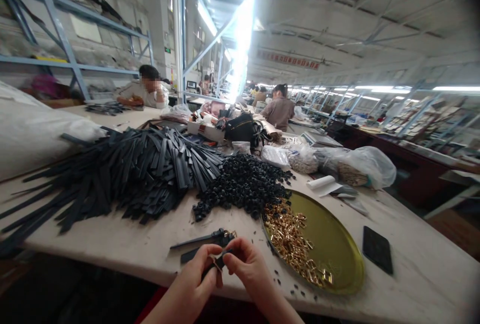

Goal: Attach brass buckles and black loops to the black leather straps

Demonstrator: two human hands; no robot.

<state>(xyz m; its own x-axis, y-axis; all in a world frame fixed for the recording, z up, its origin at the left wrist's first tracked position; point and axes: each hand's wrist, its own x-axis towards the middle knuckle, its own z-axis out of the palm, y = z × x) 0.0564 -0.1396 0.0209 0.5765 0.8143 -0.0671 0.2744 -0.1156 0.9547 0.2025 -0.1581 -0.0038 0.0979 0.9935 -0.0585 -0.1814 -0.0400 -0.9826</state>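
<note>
Close to the table's front edge, my left hand [202, 276] and my right hand [245, 261] are together, both closed on one dark strap [219, 262]. The fingers cover much of it, and its lower end shows below them. Just beyond my hands lie a dark strap with a gold buckle [204, 239] and another dark strap end [188, 255]. Gold buckles [288, 239] are heaped on the left side of a round yellow-green tray [337, 244], to the right of my hands. Small black loops [243, 184] form a pile ahead.
A large heap of dark straps [150, 169] spreads across the left. A phone [377, 249] lies right of the tray. Plastic bags [367, 166] and a black pouch [239, 126] are farther back. A white sack [33, 134] stands at left. Other people [279, 109] sit beyond.
</note>
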